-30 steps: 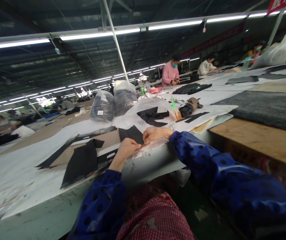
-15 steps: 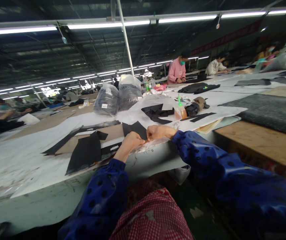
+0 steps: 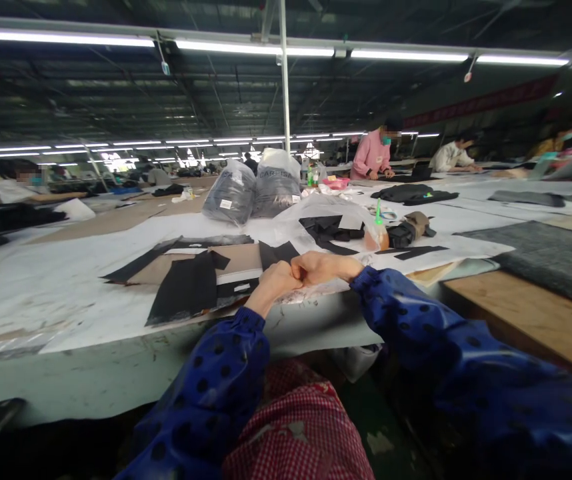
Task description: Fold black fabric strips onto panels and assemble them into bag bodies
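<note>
My left hand [image 3: 277, 285] and my right hand [image 3: 322, 268] meet at the near edge of the white-covered table [image 3: 81, 300]. Fingers of both are curled and closed, the two hands touching. What they pinch is hidden behind the fingers. Just beyond them lies a dark fabric piece [image 3: 275, 252], its near end covered by the hands. Left of my left hand, black fabric pieces [image 3: 183, 288] lie over a beige panel [image 3: 241, 259] with white strips along it.
Behind stand two plastic-wrapped bundles [image 3: 279, 187]. A clear bag with black pieces [image 3: 333, 227], a glue bottle with green nozzle [image 3: 377, 230] and a brown-black roll [image 3: 411, 230] lie to the right. Grey felt [image 3: 551, 253] covers a wooden board [image 3: 526, 320]. A co-worker in pink [image 3: 372, 157] stands beyond.
My hands have come closer together and now touch, the left fingers meeting the right. The camera view has levelled, so the scene sits further right and less tilted.
</note>
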Demonstrator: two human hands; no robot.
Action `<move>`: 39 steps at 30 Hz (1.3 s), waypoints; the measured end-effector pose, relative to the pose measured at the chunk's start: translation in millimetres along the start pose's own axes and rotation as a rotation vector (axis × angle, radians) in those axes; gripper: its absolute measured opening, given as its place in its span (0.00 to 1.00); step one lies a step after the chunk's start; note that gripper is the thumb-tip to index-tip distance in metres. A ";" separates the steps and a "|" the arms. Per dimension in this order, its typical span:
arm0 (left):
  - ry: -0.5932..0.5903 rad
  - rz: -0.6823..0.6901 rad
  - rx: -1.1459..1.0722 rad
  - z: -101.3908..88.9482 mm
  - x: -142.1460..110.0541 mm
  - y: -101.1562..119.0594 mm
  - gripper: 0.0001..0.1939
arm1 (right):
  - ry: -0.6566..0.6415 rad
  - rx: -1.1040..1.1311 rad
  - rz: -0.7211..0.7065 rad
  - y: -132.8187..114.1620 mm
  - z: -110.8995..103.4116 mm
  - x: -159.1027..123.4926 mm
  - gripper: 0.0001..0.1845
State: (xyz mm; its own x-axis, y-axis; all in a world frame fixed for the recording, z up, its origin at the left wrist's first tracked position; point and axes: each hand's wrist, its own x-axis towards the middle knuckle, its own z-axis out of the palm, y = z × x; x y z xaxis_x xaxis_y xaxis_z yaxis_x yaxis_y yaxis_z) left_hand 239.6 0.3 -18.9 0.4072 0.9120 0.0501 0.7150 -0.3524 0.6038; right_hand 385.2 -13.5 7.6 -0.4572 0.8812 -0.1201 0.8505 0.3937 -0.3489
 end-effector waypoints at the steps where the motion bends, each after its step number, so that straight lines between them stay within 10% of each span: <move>1: 0.000 -0.003 -0.003 0.4 0.0 -0.7 0.08 | -0.030 0.078 0.009 0.5 1.9 0.4 0.15; 7: -0.050 0.086 -0.123 -11.5 -10.2 -17.1 0.11 | -0.116 0.487 0.069 9.3 1.3 -6.3 0.10; 14: 0.023 0.305 -0.290 -23.1 -28.2 -44.0 0.10 | -0.122 0.468 0.131 7.4 1.1 -2.2 0.11; 39: 0.048 0.083 -0.073 -16.0 -16.6 -49.8 0.11 | -0.156 0.234 0.253 -3.5 0.0 15.6 0.16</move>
State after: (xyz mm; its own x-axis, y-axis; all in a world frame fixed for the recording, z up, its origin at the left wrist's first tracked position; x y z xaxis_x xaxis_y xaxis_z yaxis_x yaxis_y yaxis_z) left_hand 188.2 6.1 -37.1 0.4344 0.8899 0.1391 0.6360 -0.4124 0.6523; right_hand 375.1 -1.1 7.0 -0.2899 0.8853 -0.3637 0.8673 0.0823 -0.4909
